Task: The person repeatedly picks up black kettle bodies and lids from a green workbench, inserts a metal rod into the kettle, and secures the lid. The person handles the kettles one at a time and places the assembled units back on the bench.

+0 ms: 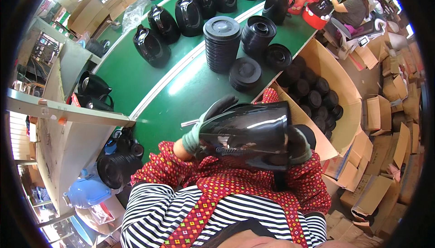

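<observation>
A glossy black jug (pixel 247 134) lies on its side in front of my chest, held between both hands. My left hand (pixel 204 128), in a black and grey-green glove, grips its left end, with dark fingers stretched along the upper side. At the wide right end, my right hand (pixel 301 144), gloved too, is closed around the rim or base; its fingers are partly hidden by the jug. A thin pale strip (pixel 189 123) shows beside the left glove; I cannot tell what it is.
The green worktop (pixel 176 96) bears a row of upright black jugs (pixel 188 16), a tall stack of black discs (pixel 222 44), and a shorter stack (pixel 245 73). At right stands a cardboard box (pixel 344 76) of round black parts. A person (pixel 351 3) sits at far right.
</observation>
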### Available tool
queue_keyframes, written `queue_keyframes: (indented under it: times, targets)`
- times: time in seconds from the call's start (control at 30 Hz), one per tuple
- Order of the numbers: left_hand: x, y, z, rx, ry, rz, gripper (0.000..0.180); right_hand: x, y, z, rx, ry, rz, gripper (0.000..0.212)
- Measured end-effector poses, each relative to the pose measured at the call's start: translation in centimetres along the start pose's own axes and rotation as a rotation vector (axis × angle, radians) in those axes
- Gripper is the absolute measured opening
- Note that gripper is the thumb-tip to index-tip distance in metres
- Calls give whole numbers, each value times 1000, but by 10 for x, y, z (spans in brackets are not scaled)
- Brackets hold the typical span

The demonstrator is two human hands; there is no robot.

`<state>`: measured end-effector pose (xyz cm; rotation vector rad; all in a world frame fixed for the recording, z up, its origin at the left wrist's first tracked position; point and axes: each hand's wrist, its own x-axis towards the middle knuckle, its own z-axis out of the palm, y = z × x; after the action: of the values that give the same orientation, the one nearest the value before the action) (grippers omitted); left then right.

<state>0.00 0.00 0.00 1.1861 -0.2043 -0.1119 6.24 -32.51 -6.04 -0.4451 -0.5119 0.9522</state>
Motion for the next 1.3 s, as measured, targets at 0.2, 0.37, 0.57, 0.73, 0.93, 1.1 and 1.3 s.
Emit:
queue_keyframes:
  times: [0.2, 0.37, 0.57, 0.73, 0.93, 1.1, 1.3]
  targets:
    - [-8, -13, -21, -293, 236, -168, 92, 129, -39, 79, -123, 458, 283, 58]
    - [-16, -8, -45, -251, 257, -184, 90, 198, -44, -39, -2063, 611, 195, 91]
    - [-20, -2, -61, -174, 224, -191, 88, 224, -28, -94, -2328, 534, 316, 103]
    - [-15, -4, -57, -67, 151, -172, 87, 199, -47, -28, -2037, 524, 58, 90]
    - [-2, -11, -34, 182, 40, -65, 85, 124, -61, 82, -1594, 375, -285, 94]
    - [3, -8, -14, 416, 46, 67, 84, 83, -55, 113, -1547, 441, -269, 98]
    - [6, -2, 4, 582, 84, 187, 82, 52, -51, 118, -1425, 511, -343, 95]
